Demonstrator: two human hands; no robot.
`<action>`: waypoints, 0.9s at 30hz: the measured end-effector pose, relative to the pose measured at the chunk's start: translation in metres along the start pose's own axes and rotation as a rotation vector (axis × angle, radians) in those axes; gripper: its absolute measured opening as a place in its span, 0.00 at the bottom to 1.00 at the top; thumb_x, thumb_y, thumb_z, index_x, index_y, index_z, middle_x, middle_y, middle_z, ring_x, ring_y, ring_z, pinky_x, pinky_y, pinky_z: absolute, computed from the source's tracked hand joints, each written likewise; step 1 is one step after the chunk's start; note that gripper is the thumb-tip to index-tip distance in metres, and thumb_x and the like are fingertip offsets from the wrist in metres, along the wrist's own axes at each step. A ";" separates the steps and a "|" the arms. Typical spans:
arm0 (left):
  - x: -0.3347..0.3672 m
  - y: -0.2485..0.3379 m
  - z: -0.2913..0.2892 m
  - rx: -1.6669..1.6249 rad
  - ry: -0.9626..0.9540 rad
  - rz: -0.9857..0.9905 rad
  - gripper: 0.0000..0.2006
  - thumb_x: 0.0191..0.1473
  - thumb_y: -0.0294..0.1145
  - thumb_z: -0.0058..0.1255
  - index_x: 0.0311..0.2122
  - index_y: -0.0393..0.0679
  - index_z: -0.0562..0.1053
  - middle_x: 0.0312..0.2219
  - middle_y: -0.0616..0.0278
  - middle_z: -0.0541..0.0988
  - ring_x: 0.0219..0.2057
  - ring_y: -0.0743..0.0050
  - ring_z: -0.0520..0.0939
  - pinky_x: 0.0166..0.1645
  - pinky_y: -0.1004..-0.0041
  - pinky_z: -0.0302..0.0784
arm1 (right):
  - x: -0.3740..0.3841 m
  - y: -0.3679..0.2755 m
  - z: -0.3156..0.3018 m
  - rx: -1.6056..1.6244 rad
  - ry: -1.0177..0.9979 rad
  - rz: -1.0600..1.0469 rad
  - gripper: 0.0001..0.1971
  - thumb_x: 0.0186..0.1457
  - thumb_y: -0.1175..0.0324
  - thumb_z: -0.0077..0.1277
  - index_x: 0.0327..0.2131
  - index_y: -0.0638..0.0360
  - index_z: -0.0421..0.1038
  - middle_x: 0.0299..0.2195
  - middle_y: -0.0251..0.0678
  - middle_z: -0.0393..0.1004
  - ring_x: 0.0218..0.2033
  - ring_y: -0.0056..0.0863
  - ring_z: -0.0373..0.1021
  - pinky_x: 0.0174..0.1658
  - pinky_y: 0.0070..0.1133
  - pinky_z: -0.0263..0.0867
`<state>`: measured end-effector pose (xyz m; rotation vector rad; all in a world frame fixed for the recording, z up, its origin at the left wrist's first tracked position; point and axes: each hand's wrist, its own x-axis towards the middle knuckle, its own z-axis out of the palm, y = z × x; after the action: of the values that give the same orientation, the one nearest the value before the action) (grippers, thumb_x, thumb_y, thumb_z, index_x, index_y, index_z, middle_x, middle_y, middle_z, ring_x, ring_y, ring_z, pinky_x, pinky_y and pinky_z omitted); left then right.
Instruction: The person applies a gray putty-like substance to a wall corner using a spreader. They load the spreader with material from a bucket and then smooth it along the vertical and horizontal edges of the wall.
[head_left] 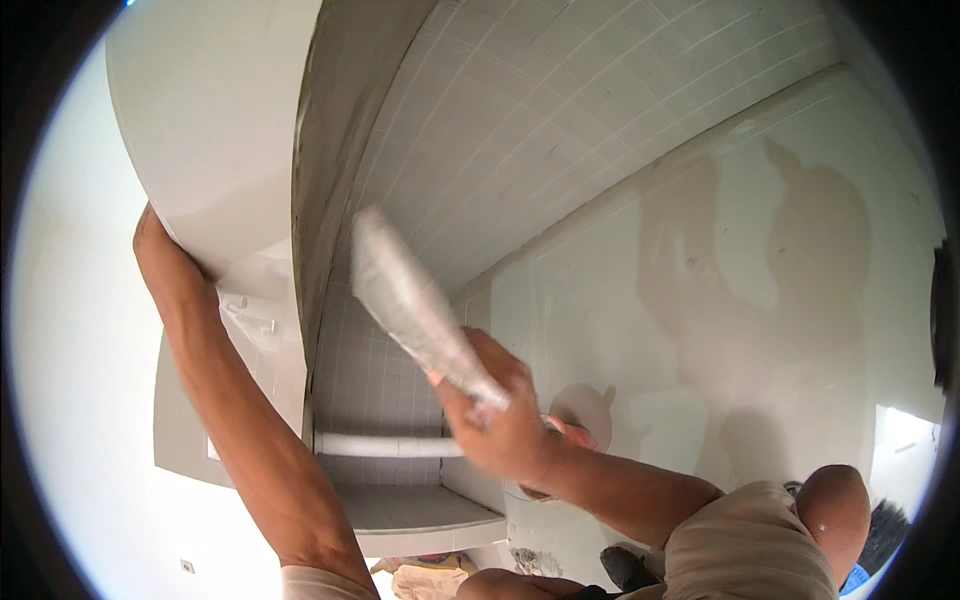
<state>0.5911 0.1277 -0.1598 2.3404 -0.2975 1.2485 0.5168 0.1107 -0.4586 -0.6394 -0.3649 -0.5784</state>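
My right hand is closed around the lower end of a long, flat, whitish tool, smeared by motion, so its exact kind does not show. The tool slants up and to the left in front of a grey tiled surface. On the left, my left arm reaches up along a smooth white panel. My left hand passes behind that panel's edge, and its fingers are hidden. Behind my right wrist, part of a reddish-orange thing shows.
A white pipe runs across the recess above a pale ledge. My bent knee is at the lower right, near a dark bristly thing. A crumpled tan bag lies at the bottom. Shadows fall on the pale smooth surface at right.
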 end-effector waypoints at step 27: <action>-0.002 -0.007 -0.010 0.024 0.031 0.167 0.18 0.61 0.33 0.39 0.48 0.29 0.73 0.42 0.48 0.79 0.43 0.60 0.81 0.48 0.68 0.75 | 0.061 0.039 0.145 -0.022 -0.015 0.166 0.18 0.49 0.82 0.56 0.45 0.70 0.66 0.40 0.52 0.73 0.43 0.48 0.71 0.47 0.34 0.68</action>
<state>0.5855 0.1386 -0.1589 2.3533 -0.4784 1.3717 0.5673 0.2063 -0.3383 -0.6888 -0.3161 -0.4195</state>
